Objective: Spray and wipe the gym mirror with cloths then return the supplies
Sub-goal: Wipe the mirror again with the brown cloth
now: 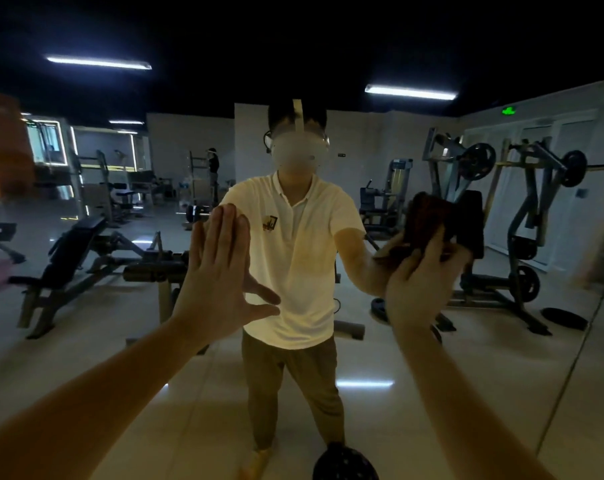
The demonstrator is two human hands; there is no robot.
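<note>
I see the left hand flat on the mirror, fingers straight, holding nothing. On the right, the right hand has its fingers curled round 1 dark red cloth, held up at the glass. The bare left palm could leave marks on the glass. The cloth is bunched, so it may slip out or just smear. It is dim here, so I could miss dirty spots and think the glass is clean.

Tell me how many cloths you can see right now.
1. A dark reddish cloth, held against the mirror by the right hand, right of centre. The left hand, flat on it, holds none. Others may be hidden.
</note>
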